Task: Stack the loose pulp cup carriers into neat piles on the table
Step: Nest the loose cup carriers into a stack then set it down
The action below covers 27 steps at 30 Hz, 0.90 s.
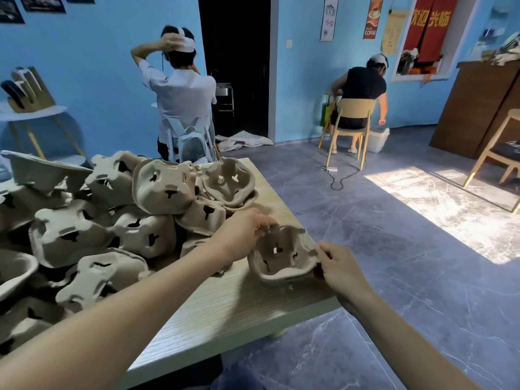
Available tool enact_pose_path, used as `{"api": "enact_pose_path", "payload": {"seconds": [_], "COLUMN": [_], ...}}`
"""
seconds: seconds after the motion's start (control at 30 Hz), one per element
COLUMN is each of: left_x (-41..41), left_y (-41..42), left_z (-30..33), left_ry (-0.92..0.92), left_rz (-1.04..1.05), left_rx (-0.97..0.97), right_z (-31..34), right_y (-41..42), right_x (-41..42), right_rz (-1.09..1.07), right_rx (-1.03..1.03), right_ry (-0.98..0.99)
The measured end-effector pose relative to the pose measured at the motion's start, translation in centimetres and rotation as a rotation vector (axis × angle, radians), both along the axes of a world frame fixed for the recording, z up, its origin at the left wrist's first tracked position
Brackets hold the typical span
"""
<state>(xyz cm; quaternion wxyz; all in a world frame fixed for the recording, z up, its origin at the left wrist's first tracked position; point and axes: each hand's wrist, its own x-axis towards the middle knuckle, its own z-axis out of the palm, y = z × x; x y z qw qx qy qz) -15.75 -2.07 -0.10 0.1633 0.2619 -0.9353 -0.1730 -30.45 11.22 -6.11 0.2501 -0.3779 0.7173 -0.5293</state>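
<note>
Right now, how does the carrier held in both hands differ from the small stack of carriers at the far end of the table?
The held carrier is gripped at its rim by the left hand and right hand; the far stack is untouched. The held carrier is near the table's front right corner; the far stack sits beside the loose heap. Both are grey-brown pulp, cavities facing up.
</note>
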Motion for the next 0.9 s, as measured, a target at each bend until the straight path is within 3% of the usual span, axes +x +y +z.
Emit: {"api": "enact_pose_path", "payload": {"seconds": [0.2, 0.37, 0.5, 0.73, 0.9], "left_x": [-0.3, 1.7, 5.0, 9.0, 8.9], "left_y": [0.2, 0.1, -0.7, -2.6, -3.2], "left_z": [-1.1, -1.0, 0.2, 0.1, 0.5], "left_ry": [-0.047, 0.046, 0.091, -0.117, -0.121], "left_rz": [0.015, 0.058, 0.120, 0.197, 0.195], "left_rx": [-0.041, -0.077, -0.234, -0.560, -0.692], "right_z": [0.0, 0.1, 0.5, 1.0, 1.0], "right_y": [0.0, -0.5, -0.8, -1.0, -0.9], "right_x": [0.2, 0.8, 1.1, 1.5, 1.4], "right_rz": [0.052, 0.028, -0.014, -0.024, -0.023], "right_rx": [0.017, 0.007, 0.006, -0.003, 0.003], "right_ry": [-0.081, -0.062, -0.061, -0.070, -0.074]}}
